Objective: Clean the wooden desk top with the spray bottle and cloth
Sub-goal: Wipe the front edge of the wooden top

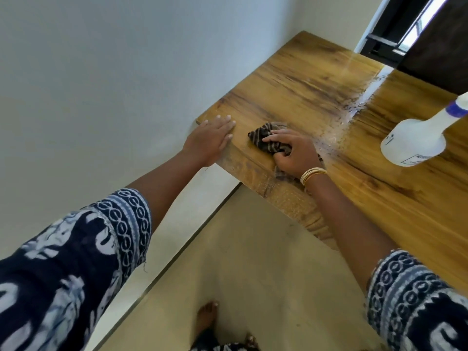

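The wooden desk top [316,79] runs from the near left corner toward the far right. My left hand [211,138] lies flat on its left corner, fingers straight. My right hand [291,153] grips a dark striped cloth [266,139] bunched on the wood just right of the left hand. A white spray bottle [415,140] with a blue collar stands on the desk at the right, apart from both hands. Wet droplets [354,115] glisten in a streak across the wood between cloth and bottle.
A white wall [114,72] borders the desk on the left. A dark window frame [405,34] stands behind the far right edge. Beige floor [240,262] lies below the desk's near edge, with my bare foot [206,317] on it.
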Action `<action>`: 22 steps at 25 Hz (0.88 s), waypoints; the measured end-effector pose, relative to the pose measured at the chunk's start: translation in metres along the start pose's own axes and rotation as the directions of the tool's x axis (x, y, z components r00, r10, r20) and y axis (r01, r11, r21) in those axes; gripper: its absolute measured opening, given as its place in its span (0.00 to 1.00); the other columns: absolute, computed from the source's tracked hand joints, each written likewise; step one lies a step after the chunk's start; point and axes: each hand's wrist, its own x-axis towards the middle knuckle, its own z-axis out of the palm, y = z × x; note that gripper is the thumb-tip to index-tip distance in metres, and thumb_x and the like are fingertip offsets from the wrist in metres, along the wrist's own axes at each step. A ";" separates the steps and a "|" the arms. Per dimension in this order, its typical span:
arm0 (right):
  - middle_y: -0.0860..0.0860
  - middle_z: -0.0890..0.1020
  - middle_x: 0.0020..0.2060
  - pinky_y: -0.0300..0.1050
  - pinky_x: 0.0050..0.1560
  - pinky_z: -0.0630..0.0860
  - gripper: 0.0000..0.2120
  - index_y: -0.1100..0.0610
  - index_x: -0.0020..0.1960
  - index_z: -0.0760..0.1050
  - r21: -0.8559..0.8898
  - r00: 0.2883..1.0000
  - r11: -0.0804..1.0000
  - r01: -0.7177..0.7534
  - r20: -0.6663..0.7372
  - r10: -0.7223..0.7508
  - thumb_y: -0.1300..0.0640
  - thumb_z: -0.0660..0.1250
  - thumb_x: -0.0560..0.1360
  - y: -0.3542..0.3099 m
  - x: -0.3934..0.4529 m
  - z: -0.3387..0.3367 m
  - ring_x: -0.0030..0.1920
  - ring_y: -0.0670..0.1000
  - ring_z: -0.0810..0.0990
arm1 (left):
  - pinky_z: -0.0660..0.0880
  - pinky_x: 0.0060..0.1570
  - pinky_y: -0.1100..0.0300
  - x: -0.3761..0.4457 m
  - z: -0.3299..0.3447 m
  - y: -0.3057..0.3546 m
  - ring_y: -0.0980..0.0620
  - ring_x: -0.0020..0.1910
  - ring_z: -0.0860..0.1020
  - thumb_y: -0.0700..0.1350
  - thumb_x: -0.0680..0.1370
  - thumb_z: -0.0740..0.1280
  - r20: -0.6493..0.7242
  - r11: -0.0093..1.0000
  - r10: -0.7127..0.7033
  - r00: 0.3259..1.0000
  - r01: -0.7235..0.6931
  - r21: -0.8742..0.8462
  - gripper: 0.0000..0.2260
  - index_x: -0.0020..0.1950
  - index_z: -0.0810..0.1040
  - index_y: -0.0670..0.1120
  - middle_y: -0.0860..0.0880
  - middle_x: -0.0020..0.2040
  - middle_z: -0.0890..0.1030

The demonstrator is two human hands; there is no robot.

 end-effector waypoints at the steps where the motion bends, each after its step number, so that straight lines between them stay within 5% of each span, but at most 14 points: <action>1: 0.49 0.81 0.60 0.46 0.63 0.76 0.24 0.47 0.55 0.83 -0.016 1.000 1.000 0.012 -0.002 -0.012 0.61 0.62 0.63 0.002 0.006 -0.001 0.62 0.47 0.78 | 0.52 0.75 0.50 0.004 0.008 -0.003 0.48 0.78 0.55 0.50 0.85 0.50 -0.038 1.000 0.008 0.999 -0.009 -0.018 0.21 0.78 0.60 0.50 0.50 0.79 0.59; 4: 0.49 0.81 0.60 0.47 0.64 0.75 0.25 0.47 0.56 0.83 -0.027 0.999 0.999 0.041 -0.012 -0.041 0.61 0.62 0.63 0.004 0.009 0.003 0.62 0.48 0.78 | 0.54 0.75 0.50 0.003 0.041 -0.009 0.49 0.77 0.60 0.50 0.85 0.50 -0.285 0.997 0.027 0.958 -0.045 -0.056 0.20 0.76 0.65 0.52 0.51 0.76 0.65; 10: 0.46 0.79 0.63 0.42 0.56 0.76 0.24 0.40 0.59 0.80 -0.122 0.997 0.990 0.067 0.034 -0.064 0.59 0.65 0.67 0.005 0.003 0.004 0.55 0.49 0.79 | 0.62 0.71 0.49 0.019 0.082 -0.012 0.47 0.67 0.74 0.46 0.83 0.55 -0.745 0.974 0.021 0.667 -0.183 -0.136 0.17 0.64 0.80 0.47 0.48 0.64 0.80; 13: 0.44 0.80 0.60 0.42 0.61 0.74 0.23 0.40 0.60 0.80 -0.146 0.994 0.984 0.100 0.059 -0.092 0.58 0.66 0.68 0.008 0.007 0.005 0.57 0.47 0.78 | 0.68 0.67 0.47 0.030 0.099 -0.014 0.47 0.61 0.78 0.44 0.82 0.56 -0.860 0.958 0.028 0.510 -0.259 -0.122 0.16 0.58 0.83 0.45 0.48 0.57 0.83; 17: 0.45 0.76 0.61 0.31 0.55 0.68 0.22 0.44 0.64 0.77 -0.222 0.979 0.961 0.164 0.158 -0.131 0.61 0.67 0.73 0.007 0.009 0.002 0.58 0.47 0.75 | 0.73 0.58 0.49 0.043 0.111 -0.017 0.48 0.52 0.79 0.45 0.82 0.55 -0.933 0.940 0.040 0.356 -0.330 -0.085 0.17 0.53 0.83 0.43 0.47 0.50 0.84; 20: 0.49 0.74 0.65 0.39 0.59 0.69 0.21 0.43 0.62 0.76 -0.242 0.984 0.958 0.153 0.124 -0.126 0.65 0.63 0.76 0.003 0.009 0.004 0.59 0.51 0.74 | 0.69 0.55 0.56 0.045 0.112 -0.016 0.48 0.51 0.78 0.47 0.82 0.54 -0.947 0.935 -0.002 0.322 -0.334 -0.115 0.18 0.53 0.83 0.43 0.47 0.49 0.84; 22: 0.50 0.74 0.65 0.40 0.58 0.69 0.20 0.44 0.62 0.77 -0.250 0.988 0.958 0.144 0.083 -0.127 0.65 0.62 0.77 0.002 -0.001 0.007 0.58 0.51 0.74 | 0.68 0.57 0.56 0.041 0.111 -0.013 0.48 0.53 0.78 0.47 0.82 0.53 -0.932 0.940 0.015 0.362 -0.323 -0.110 0.19 0.54 0.83 0.43 0.46 0.51 0.84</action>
